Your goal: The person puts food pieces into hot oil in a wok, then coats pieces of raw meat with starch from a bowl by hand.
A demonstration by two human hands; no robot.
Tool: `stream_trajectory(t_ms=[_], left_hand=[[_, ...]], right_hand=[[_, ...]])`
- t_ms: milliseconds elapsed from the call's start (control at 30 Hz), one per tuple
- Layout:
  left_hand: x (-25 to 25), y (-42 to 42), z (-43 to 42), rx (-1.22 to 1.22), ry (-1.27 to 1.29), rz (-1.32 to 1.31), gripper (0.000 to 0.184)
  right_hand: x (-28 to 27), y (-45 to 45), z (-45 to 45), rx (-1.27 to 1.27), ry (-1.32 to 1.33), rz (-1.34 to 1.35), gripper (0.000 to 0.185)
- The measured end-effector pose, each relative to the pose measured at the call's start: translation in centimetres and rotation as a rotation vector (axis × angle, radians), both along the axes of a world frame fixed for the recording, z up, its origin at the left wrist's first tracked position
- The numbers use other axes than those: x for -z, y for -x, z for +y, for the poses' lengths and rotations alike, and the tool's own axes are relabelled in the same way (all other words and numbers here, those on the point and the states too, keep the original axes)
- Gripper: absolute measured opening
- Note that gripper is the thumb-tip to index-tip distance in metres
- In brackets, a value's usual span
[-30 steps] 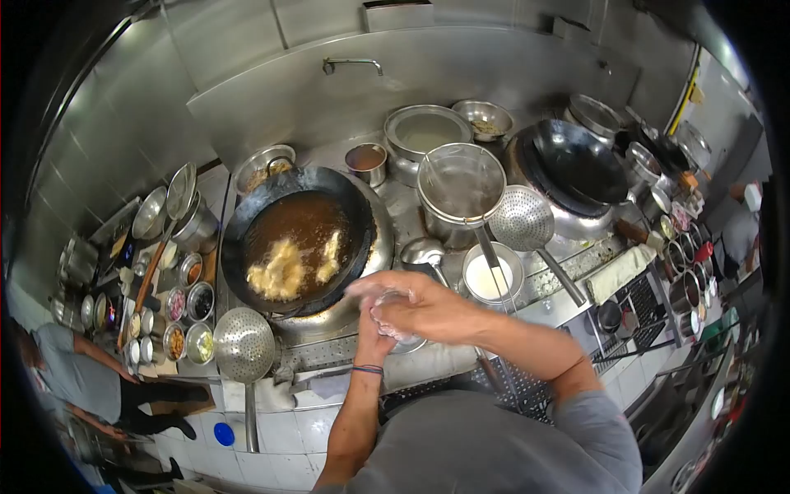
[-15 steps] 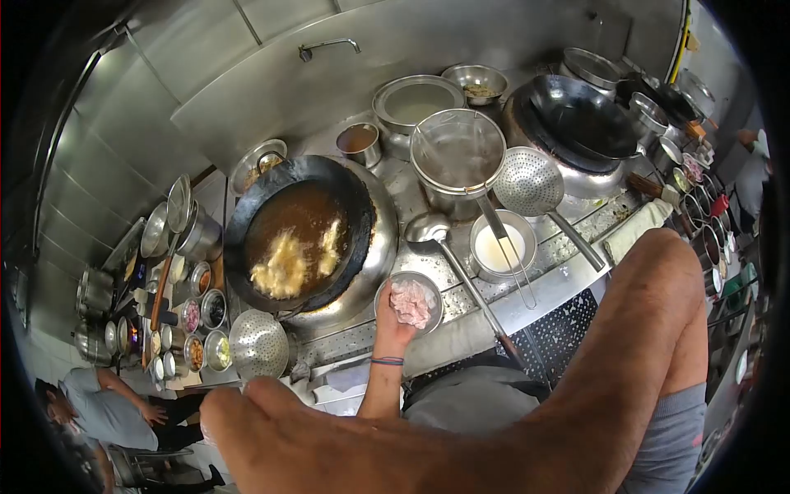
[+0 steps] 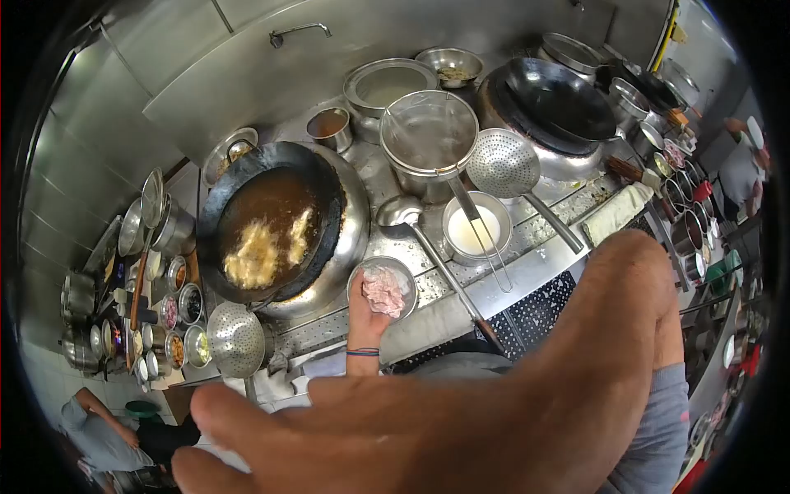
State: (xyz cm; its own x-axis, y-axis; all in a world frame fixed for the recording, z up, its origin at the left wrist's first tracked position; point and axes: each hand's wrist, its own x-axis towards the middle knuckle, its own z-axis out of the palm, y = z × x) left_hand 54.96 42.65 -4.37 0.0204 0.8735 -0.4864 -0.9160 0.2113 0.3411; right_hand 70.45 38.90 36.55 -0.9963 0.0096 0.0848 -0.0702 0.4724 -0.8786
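My left hand [image 3: 367,317], with dark bands at its wrist, is turned palm up over the near left rim of a small metal bowl [image 3: 407,281]. Pale pink raw meat [image 3: 383,293] lies in its palm, and the fingers under it are hidden. Close to the camera, my right forearm crosses the lower view, elbow at the right. My right hand [image 3: 218,420] is at lower left, its fingers mostly out of sight. Beyond the bowl, golden battered pieces [image 3: 252,257] fry in brown oil [image 3: 276,206] inside a black wok [image 3: 216,193].
A ladle [image 3: 444,263] and a perforated skimmer [image 3: 504,163] rest on the counter around a pot of white liquid [image 3: 476,229]. Another skimmer [image 3: 236,339] lies left. A second wok [image 3: 559,103] stands at the back right. A person [image 3: 107,428] is at lower left.
The view has shifted, so the stove and bowl appear farther left and higher. My right forearm fills more of the lower view. The left hand stays at the bowl with the meat.
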Motion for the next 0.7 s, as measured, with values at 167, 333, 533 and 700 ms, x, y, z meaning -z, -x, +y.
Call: stream_trajectory(t_ms=[167,333,533,700], left_hand=[[-1.2,0.6,-0.4,-0.014,-0.17,-0.098,0.054],[0.9,1.7,-0.3,0.08,-0.111,-0.12,0.054],[0.5,2.8,0.2,0.239,-0.086,-0.095,0.049],[2.5,4.5,1.5,0.266,-0.069,-0.144,0.04]], right_hand=[[8.3,-1.5,5.8,0.387,-0.437,0.324,0.053],[25.5,-1.7,9.3,0.513,-0.495,-0.234,0.096],[33.8,0.6,10.0,0.495,-0.437,-0.052,0.102],[36.2,2.8,9.5,0.645,-0.374,0.227,0.059]])
